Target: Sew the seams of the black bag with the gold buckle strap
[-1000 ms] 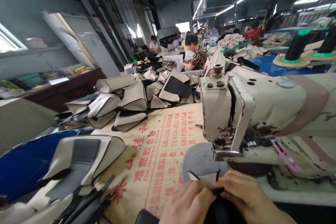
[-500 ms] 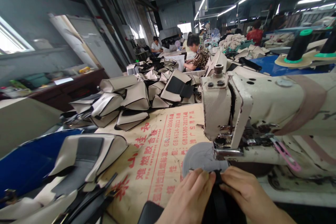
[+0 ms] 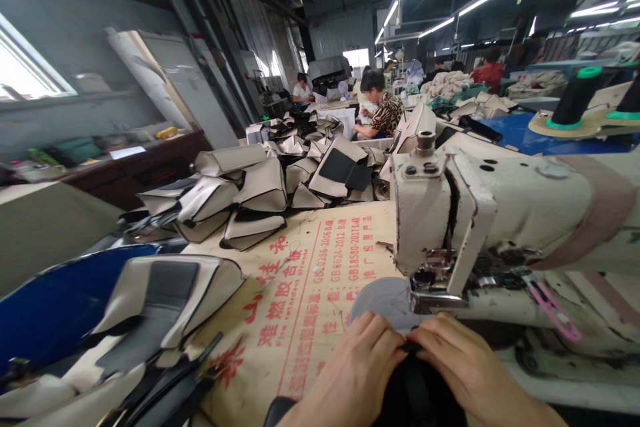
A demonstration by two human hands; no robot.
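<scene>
Two hands press a black piece together at the foot of a sewing machine

The left hand (image 3: 357, 373) and the right hand (image 3: 463, 367) sit close together at the bottom edge of the view, fingers closed on a black fabric piece (image 3: 415, 393) that lies between them, just in front of the grey round plate (image 3: 383, 297) under the head of the cream sewing machine (image 3: 500, 213). The fingertips of both hands almost touch over the black piece. Under the hands is a sheet of brown cardboard (image 3: 300, 280) with red printed characters. To the left lies a beige and grey cover (image 3: 165, 300), and behind it a heap of beige sewn pieces (image 3: 260, 187). Far behind, a seated person (image 3: 380, 113) works at another table
</scene>
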